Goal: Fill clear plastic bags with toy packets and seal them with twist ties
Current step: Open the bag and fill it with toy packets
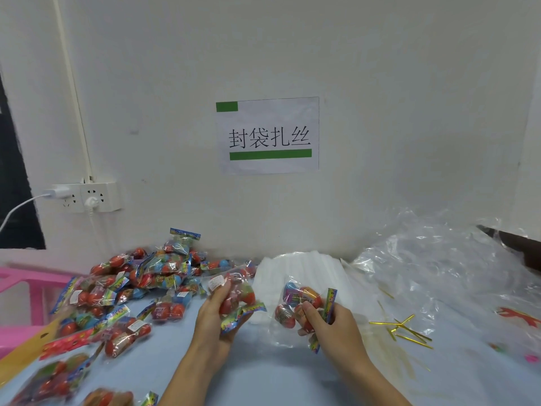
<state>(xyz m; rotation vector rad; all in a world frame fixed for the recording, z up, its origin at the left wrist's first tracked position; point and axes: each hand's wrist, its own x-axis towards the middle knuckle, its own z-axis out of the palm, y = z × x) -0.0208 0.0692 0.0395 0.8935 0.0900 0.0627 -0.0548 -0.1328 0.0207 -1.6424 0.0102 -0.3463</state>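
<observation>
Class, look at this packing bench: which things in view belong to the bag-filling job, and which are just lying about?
Belong to the job:
- toy packets, one held in the left hand
- clear bag gripped by the right hand
- gold twist ties
- stack of clear bags

Just lying about:
- wall socket
- wall sign
- pink crate

Even, fairly bright light fills the frame, soft and diffuse, with no source in view. Shadows are faint: only a weak grey smudge under the hands on the tabletop [263,376]. The crumpled clear plastic [439,259] at right carries pale glare streaks. The wall sign [268,135] at centre is sharp and readable. Toward the lower left corner the toy packets [52,379] smear into blur. Wide-angle bending shows at the edges, where the wall conduit [71,92] at upper left leans.
</observation>
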